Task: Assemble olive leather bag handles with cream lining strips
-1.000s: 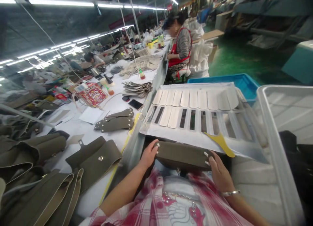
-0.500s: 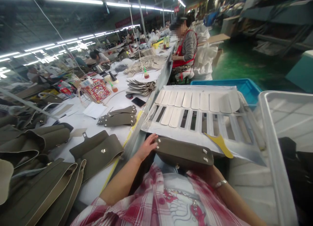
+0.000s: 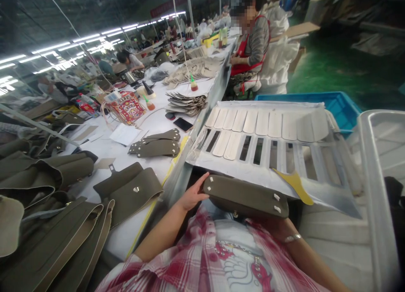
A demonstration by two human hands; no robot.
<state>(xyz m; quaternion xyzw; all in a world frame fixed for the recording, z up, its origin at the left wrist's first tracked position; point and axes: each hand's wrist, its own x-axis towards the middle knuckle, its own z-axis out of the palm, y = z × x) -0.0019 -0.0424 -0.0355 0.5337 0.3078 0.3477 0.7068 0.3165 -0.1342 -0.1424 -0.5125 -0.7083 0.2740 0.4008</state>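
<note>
An olive-green bag (image 3: 245,196) with small metal feet on its base rests in my lap, bottom side up. My left hand (image 3: 191,194) lies against its left end, fingers stretched along the edge. My right hand (image 3: 278,227) is tucked under the bag's right end; only the wrist with a silver bracelet shows, and its fingers are hidden. Just beyond the bag a white sheet (image 3: 221,164) carries rows of pale oblong strips, with a yellow scraper (image 3: 295,184) lying on it.
To the left runs a long white table (image 3: 148,134) with olive bag parts (image 3: 131,191), stacked pieces and a phone (image 3: 183,124). A blue crate (image 3: 340,106) and a clear bin (image 3: 375,170) stand at right. A person in a red apron (image 3: 251,52) works further along.
My right hand has slid from the top of the bag's right end to underneath it. The view has drifted left and down a little.
</note>
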